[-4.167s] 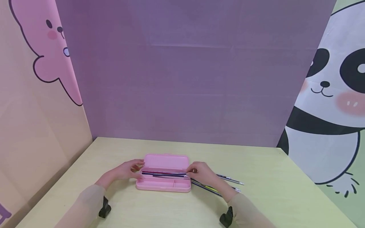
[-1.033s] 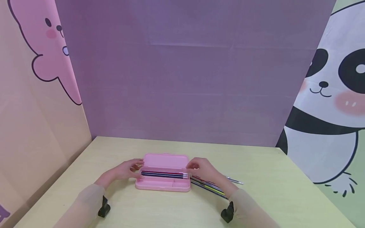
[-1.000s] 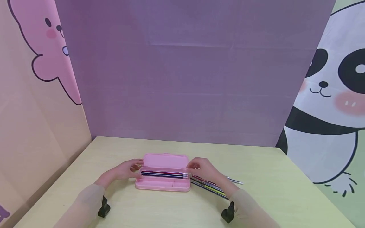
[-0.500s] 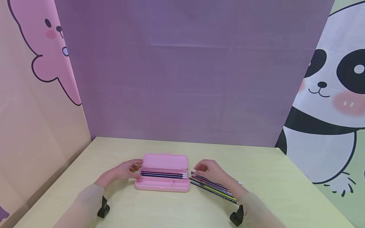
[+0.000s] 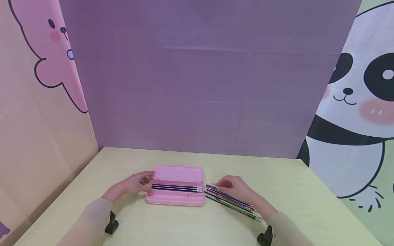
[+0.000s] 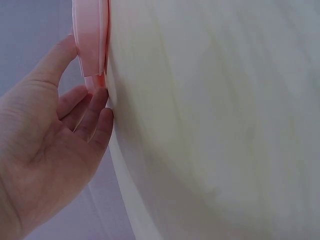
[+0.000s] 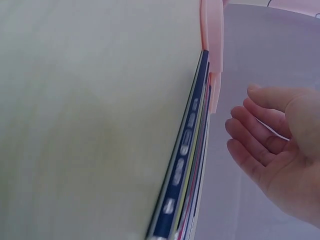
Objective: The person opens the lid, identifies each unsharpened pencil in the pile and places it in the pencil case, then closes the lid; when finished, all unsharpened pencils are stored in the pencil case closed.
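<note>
A pink pencil case (image 5: 167, 199) lies with its lid (image 5: 178, 173) folded back. Several dark and red pencils (image 5: 176, 188) with white ends lie side by side in its rear compartment. My left hand (image 5: 135, 182) holds the case's left end, thumb on the front part and fingers by the lid; in the left wrist view the fingers are bent against the pink edge. My right hand (image 5: 235, 187) hovers right of the case over loose pencils (image 5: 231, 203), fingers loosely bent. In the right wrist view nothing shows between its thumb and fingers. A pencil tip (image 5: 213, 183) shows beside its fingertips.
The loose pencils, some dark, one yellow-green, fan from the case's right end toward the front right of the pale wooden table (image 5: 172, 225). A purple backdrop (image 5: 197, 85) stands behind the table's back edge.
My right hand left the case's right end and moved right over the loose pencils, which shifted slightly right and forward. Earlier slanted pencils in the case now lie straight. The left hand stayed put.
</note>
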Action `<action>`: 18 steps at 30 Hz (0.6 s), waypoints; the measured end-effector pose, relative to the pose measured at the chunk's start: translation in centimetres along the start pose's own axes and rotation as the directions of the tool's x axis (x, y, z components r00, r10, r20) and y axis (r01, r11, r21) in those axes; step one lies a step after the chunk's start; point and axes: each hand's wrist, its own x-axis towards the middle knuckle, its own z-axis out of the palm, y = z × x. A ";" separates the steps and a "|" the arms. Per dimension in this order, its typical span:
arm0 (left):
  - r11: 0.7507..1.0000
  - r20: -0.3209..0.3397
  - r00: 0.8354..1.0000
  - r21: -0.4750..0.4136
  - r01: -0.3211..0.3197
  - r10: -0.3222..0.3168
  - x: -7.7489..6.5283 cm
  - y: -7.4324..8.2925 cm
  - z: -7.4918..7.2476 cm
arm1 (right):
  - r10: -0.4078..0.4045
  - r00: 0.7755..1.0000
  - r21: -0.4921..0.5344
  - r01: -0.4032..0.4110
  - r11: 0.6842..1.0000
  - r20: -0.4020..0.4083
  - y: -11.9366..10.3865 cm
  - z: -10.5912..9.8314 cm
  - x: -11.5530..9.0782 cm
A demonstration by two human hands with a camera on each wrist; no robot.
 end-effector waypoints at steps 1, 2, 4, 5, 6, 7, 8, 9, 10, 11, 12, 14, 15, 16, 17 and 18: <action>1.000 0.001 1.000 0.000 -0.001 0.001 0.0 0.0 0.0 | 0.000 1.000 -0.005 0.000 1.000 0.000 0.1 -0.1 -0.1; 1.000 0.003 1.000 -0.001 -0.001 0.001 0.0 0.0 0.0 | -0.001 1.000 -0.010 0.001 1.000 0.001 0.2 -0.1 -0.3; 1.000 0.004 1.000 -0.002 -0.002 0.002 0.0 0.0 0.0 | -0.002 1.000 -0.018 0.002 1.000 0.001 0.4 -0.2 -0.5; 1.000 0.005 1.000 -0.003 -0.003 0.003 0.0 0.0 0.0 | -0.004 1.000 -0.025 0.004 1.000 0.003 0.5 -0.2 -0.7; 1.000 0.005 1.000 -0.003 -0.004 0.004 0.0 0.0 0.0 | -0.007 1.000 -0.028 0.007 1.000 0.003 0.6 -0.3 -0.8; 1.000 0.005 1.000 -0.005 -0.004 0.004 -0.1 0.0 0.0 | -0.019 1.000 -0.033 0.019 0.999 0.004 0.8 -0.3 -0.9; 1.000 0.005 1.000 -0.004 -0.006 0.006 -0.1 0.0 0.0 | -0.022 1.000 -0.035 0.022 0.999 0.004 0.9 -0.4 -1.0; 1.000 0.005 1.000 -0.004 -0.007 0.007 -0.1 0.0 0.0 | -0.026 1.000 -0.034 0.026 0.999 0.004 1.0 -0.4 -1.2; 1.000 0.006 1.000 -0.003 -0.008 0.008 -0.1 0.0 0.0 | -0.029 1.000 -0.036 0.029 0.999 0.006 1.1 -0.5 -1.3; 1.000 0.005 1.000 -0.005 -0.007 0.007 -0.1 0.0 0.0 | -0.032 0.999 -0.034 0.033 0.999 0.008 1.2 -0.5 -1.4; 1.000 0.006 1.000 -0.004 -0.007 0.007 -0.1 0.0 0.0 | -0.036 0.999 -0.033 0.036 0.999 0.010 1.4 -0.6 -1.5; 1.000 0.007 1.000 -0.003 -0.005 0.005 -0.1 0.0 0.0 | -0.036 0.999 -0.027 0.036 0.999 0.019 1.7 -0.8 -1.8; 1.000 0.008 1.000 -0.004 -0.001 0.001 -0.1 0.0 0.0 | -0.040 0.999 -0.025 0.040 0.999 0.022 1.8 -0.9 -2.0; 1.000 0.008 1.000 -0.003 0.002 -0.002 -0.1 0.0 0.0 | -0.042 0.999 -0.025 0.043 0.999 0.026 2.0 -1.0 -2.1; 1.000 0.009 1.000 -0.005 0.006 -0.006 0.0 0.0 0.0 | -0.046 0.999 -0.023 0.046 0.999 0.029 2.1 -1.0 -2.2; 1.000 0.010 1.000 -0.004 0.009 -0.009 0.0 0.0 0.0 | -0.049 0.998 -0.025 0.050 0.998 0.031 2.2 -1.1 -2.3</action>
